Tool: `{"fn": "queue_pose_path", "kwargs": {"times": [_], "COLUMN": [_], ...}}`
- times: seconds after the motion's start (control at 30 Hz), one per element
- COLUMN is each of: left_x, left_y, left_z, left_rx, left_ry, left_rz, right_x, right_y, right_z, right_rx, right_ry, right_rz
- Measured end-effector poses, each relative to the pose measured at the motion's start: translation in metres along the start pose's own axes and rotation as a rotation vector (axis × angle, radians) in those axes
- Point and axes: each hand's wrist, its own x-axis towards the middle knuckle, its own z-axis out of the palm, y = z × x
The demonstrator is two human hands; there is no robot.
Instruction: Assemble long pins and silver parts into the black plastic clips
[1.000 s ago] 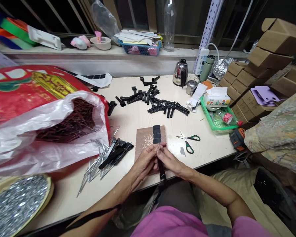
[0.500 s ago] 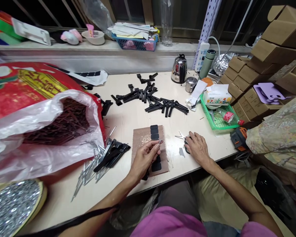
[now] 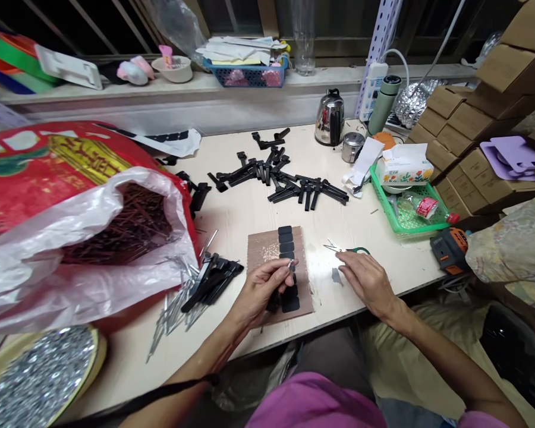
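My left hand (image 3: 267, 285) is closed in a pinch on a small shiny metal piece (image 3: 292, 262). It is over a brown board (image 3: 263, 238) bearing a column of black rounded pads (image 3: 286, 238). Something dark shows under its palm, too hidden to name. My right hand (image 3: 370, 282) is off to the right, fingers stretched and thumb apart, with nothing visible in it. Just beyond its fingertips lie scissors (image 3: 359, 250) with dark green handles. A grey scrap (image 3: 336, 276) lies between the board and this hand.
Black clip-like parts (image 3: 274, 172) lie scattered farther back. Left are metal rods (image 3: 172, 312), a red sack (image 3: 35, 172) of thin dark rods, and a tub (image 3: 98, 356) of shiny small parts. A green basket (image 3: 396, 223), power tool (image 3: 448, 249) and another person's patterned sleeve (image 3: 503, 238) are right.
My right hand has come off the scissors, leaving their handles in view. My left hand keeps its pinch on the metal piece. The whole view has shifted slightly.
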Motion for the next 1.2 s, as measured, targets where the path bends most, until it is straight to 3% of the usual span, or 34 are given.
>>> {"fn": "queue_pose_path", "kwargs": {"times": [0.2, 0.5, 0.6, 0.77, 0.87, 0.93, 1.03, 1.13, 1.2], "left_x": [-0.008, -0.016, -0.015, -0.007, -0.002, -0.001, 0.000, -0.001, -0.001], "left_y": [0.003, 0.012, 0.013, 0.012, 0.009, 0.008, 0.007, 0.010, 0.013], "left_z": [0.001, 0.010, 0.011, 0.007, 0.006, 0.006, 0.007, 0.009, 0.011], "left_rx": [0.185, 0.383, 0.347, 0.093, -0.003, -0.031, -0.039, -0.068, -0.140], "left_ry": [-0.033, -0.065, -0.053, -0.110, -0.150, -0.171, -0.169, -0.136, -0.116], "left_rz": [0.038, 0.162, 0.071, -0.210, -0.304, -0.314, -0.276, -0.235, -0.225], "right_x": [0.037, 0.042, 0.034, 0.004, -0.013, -0.019, -0.018, -0.008, 0.000], "right_y": [-0.036, -0.041, -0.027, 0.015, 0.028, 0.029, 0.020, 0.004, -0.010], "right_z": [0.000, 0.001, 0.002, 0.011, 0.019, 0.021, 0.015, 0.004, 0.002], "right_rx": [0.065, -0.047, -0.065, -0.310, -0.366, -0.330, -0.161, 0.152, 0.395], "right_ry": [0.202, 0.171, 0.046, -0.304, -0.388, -0.353, -0.199, -0.071, -0.067], "right_rz": [-0.206, -0.305, -0.219, 0.179, 0.263, 0.249, 0.156, 0.078, 0.133]}}
